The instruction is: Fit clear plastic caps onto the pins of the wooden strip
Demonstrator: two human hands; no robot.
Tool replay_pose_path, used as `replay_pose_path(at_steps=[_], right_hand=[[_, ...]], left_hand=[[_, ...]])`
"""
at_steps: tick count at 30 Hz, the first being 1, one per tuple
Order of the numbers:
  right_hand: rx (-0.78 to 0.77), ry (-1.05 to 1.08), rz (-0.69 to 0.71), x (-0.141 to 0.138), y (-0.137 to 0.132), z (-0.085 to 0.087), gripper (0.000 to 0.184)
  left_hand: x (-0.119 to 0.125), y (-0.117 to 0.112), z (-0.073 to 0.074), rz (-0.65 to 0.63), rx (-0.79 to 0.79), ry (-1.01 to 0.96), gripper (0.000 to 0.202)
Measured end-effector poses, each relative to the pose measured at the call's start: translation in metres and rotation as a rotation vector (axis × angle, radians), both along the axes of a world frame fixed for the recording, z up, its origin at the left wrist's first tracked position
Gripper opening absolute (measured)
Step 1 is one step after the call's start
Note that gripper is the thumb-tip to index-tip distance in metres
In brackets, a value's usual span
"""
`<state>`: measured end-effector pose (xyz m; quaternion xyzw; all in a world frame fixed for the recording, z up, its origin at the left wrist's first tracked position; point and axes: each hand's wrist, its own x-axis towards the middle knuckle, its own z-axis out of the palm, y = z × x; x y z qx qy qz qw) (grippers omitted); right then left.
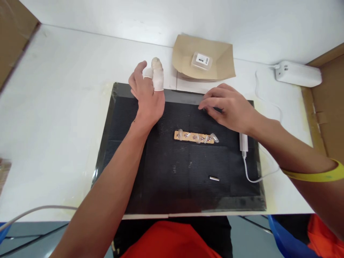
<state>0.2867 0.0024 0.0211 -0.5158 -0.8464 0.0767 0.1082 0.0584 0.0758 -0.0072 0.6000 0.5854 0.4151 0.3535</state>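
Note:
My left hand (149, 95) is raised over the far left edge of the black ribbed mat (163, 179). Its fingers are apart, with white finger cots (158, 77) on two of them, and it holds nothing. My right hand (231, 107) hovers over the mat's far right part, thumb and index finger brought together. Something small and pale may be between these tips, too small to name. Between and below the hands lies a tan strip (191, 136) bearing several clear curved pieces like false nail tips (214, 138) and small metal bits.
A brown paper tray (185, 53) behind the mat holds a small clear box (201, 61) with a white label. A white stick-shaped device (243, 143) with a cable lies by my right forearm. A short metal cylinder (214, 178) rests nearer me. A white power block (298, 73) stands far right.

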Motion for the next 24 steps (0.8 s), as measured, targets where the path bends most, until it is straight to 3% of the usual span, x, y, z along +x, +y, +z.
replay_pose_path(at_steps=[5,8,11,16,20,24], right_hand=[[0.106,-0.201,0.058,0.011,-0.034,0.011,0.031],[0.113,-0.202,0.121,0.022,-0.062,0.014,0.027],[0.037,-0.131,0.079,0.031,-0.082,0.017,0.025],[-0.082,-0.026,-0.1,0.037,-0.095,0.019,0.02],[-0.116,-0.016,-0.108,0.039,-0.103,0.017,0.018],[-0.085,-0.053,-0.069,0.043,-0.101,0.012,0.026]], left_hand=[[0.0,0.003,-0.003,0.021,0.004,-0.02,0.049],[0.0,0.003,-0.003,0.023,-0.003,-0.029,0.055],[-0.001,0.001,-0.002,0.013,-0.006,-0.044,0.057],[-0.002,-0.002,-0.001,-0.001,0.032,-0.049,0.049],[-0.001,-0.001,-0.002,0.011,0.052,-0.034,0.039],[-0.001,-0.001,-0.003,0.0,0.105,0.024,0.044]])
